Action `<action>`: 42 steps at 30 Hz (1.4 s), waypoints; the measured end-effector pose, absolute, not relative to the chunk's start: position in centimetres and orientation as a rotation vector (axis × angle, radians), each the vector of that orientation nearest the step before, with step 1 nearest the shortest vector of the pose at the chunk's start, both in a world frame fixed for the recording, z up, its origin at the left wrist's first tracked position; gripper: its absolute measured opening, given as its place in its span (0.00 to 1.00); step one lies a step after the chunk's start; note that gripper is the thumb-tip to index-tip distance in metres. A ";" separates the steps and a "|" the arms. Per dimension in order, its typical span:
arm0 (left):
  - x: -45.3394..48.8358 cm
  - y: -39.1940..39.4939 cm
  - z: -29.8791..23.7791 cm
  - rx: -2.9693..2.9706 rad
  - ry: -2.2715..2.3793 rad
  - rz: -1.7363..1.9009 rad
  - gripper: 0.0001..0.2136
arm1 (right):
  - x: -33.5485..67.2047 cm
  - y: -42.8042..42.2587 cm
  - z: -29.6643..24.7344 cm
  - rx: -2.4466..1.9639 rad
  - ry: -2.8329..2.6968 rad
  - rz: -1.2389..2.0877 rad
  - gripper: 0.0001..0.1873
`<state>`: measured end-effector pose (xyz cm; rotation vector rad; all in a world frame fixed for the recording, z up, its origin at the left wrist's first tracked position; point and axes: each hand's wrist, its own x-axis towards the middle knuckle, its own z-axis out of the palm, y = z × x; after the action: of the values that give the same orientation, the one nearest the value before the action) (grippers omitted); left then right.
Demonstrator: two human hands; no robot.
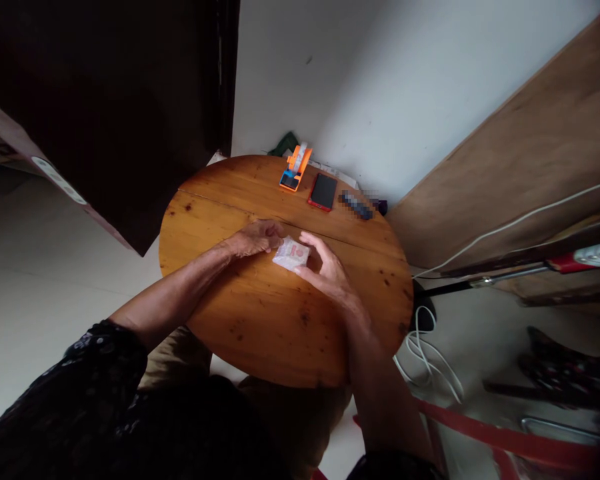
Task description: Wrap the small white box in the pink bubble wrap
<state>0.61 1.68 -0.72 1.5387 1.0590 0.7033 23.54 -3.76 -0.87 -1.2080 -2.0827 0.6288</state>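
A small white packet [292, 253] with red print, wrapped in what looks like clear plastic or bubble wrap, lies over the middle of the round wooden table [260, 313]. My right hand [327, 270] curves around its right end, thumb at the near side and fingers at the far side, holding it. At the packet's left end, my left hand [257, 239] has its fingers curled together. Whatever those fingertips pinch, perhaps the wrapping's edge, is too small to make out.
Toward the back stand an orange and blue tape dispenser [295, 170], a phone in a red case [323, 192] and a blurred dark object [357, 205]. A white wall [330, 80] rises behind. White cable loops [425, 353] and a red chair frame [480, 427] are at right.
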 end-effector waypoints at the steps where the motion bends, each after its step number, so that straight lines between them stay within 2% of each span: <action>1: 0.6 1.7 -0.7 1.533 1.069 0.715 0.07 | 23.7 -3.7 -0.8 -1.197 -2.062 0.613 0.33; 6: 0.6 1.6 -0.6 1.518 1.063 0.711 0.07 | 24.2 -3.3 -0.6 -1.162 -1.993 0.537 0.18; 12: 0.7 1.5 -0.4 1.524 1.056 0.681 0.06 | 24.0 -3.6 -0.2 -1.119 -1.975 0.483 0.11; 22: 0.8 1.2 -0.9 1.578 0.968 0.644 0.13 | 23.8 -3.5 -0.5 -1.064 -2.079 0.462 0.08; 30: 0.9 1.3 -0.9 1.571 0.956 0.640 0.11 | 23.0 -3.8 -0.9 -1.034 -2.160 0.062 0.08; 37: 0.7 1.5 -0.9 1.519 0.947 0.659 0.10 | 23.3 -3.9 -0.3 -1.052 -1.928 0.325 0.08; 42: 0.3 1.7 -0.7 1.453 0.921 0.624 0.14 | 23.7 -3.6 -0.3 -1.072 -1.959 0.392 0.07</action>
<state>0.27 1.65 -0.71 1.4530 0.9207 0.6244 23.71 -3.62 -0.30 -1.0725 -1.9587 0.3925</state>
